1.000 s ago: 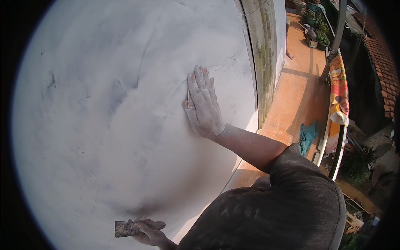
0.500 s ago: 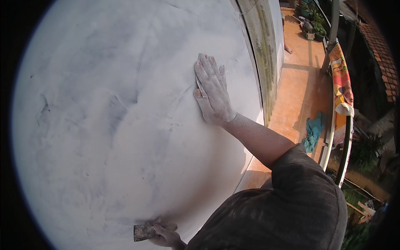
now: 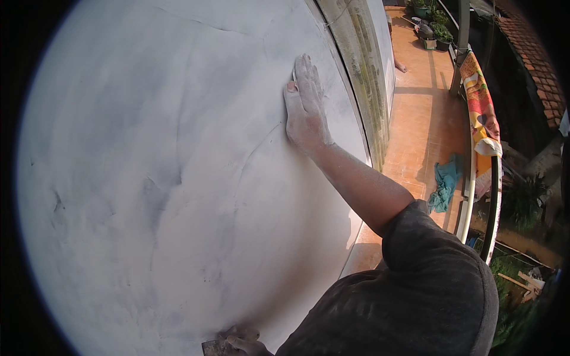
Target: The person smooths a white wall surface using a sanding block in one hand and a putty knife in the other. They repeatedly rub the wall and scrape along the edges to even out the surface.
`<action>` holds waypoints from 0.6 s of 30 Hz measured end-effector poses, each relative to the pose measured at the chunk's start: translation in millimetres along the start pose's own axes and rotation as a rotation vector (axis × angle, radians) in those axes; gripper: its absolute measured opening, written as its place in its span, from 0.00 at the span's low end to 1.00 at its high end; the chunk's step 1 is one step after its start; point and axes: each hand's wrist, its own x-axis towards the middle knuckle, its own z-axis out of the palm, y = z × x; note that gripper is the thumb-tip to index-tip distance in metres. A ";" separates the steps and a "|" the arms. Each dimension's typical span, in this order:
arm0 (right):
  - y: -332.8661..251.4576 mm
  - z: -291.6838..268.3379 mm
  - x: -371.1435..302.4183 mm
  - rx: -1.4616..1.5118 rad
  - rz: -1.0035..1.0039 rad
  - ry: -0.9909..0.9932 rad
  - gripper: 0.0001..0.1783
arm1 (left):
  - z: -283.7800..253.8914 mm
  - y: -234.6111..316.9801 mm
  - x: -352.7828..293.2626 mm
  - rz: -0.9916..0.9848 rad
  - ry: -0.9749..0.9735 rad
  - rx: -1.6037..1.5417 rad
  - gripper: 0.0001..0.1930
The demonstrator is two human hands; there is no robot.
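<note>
My right hand (image 3: 307,107), coated in white dust, is pressed against a pale, smooth plastered wall (image 3: 136,237). Under its fingers is a thin folded sheet (image 3: 294,75) that looks like sandpaper. Only a light edge of it shows between thumb and fingers. Low in the view, my left hand (image 3: 244,342) is wrapped round a putty knife (image 3: 212,348), whose wide, stained blade points left. The lower edge of the picture cuts off part of this hand and the tool. Grey patches and fine ridge lines mark the wall.
A weathered grey-green post (image 3: 362,65) borders the wall on the right. Beyond lies an orange tiled walkway (image 3: 412,118) with a teal cloth (image 3: 445,184) on it. A railing (image 3: 467,207) carries a patterned cloth (image 3: 482,107). Potted plants (image 3: 439,29) and a person's foot (image 3: 400,66) are farther off.
My right hand has slid up the wall with the sheet and slightly right. My left hand and the putty knife sit lower, more cut off by the picture's edge. The view has shifted a little.
</note>
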 end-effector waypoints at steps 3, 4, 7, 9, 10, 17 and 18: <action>-35.8 -3.6 -20.6 -0.111 -0.360 -0.247 0.34 | -0.3 -4.8 1.6 -0.018 -0.008 -0.038 0.15; -34.7 -5.5 -28.3 -0.146 -0.572 -0.323 0.35 | -0.3 -5.9 2.0 0.004 -0.013 -0.026 0.14; -18.4 -13.6 -7.5 -0.208 -0.385 -0.251 0.34 | -0.2 -6.6 2.1 0.146 -0.007 0.027 0.11; -10.1 -12.2 10.5 -0.062 -0.028 -0.045 0.34 | -0.7 -5.5 1.0 0.322 0.021 0.109 0.11; -4.3 -6.5 13.7 0.023 0.066 0.041 0.33 | -0.8 -4.7 0.1 0.248 0.012 0.083 0.12; -44.9 -14.3 -40.0 -0.179 -0.579 -0.429 0.32 | 1.4 4.7 -3.4 0.039 -0.121 -0.031 0.11; -37.8 -11.4 -27.0 -0.197 -0.375 -0.229 0.31 | 1.7 5.0 -3.4 0.049 -0.111 -0.040 0.11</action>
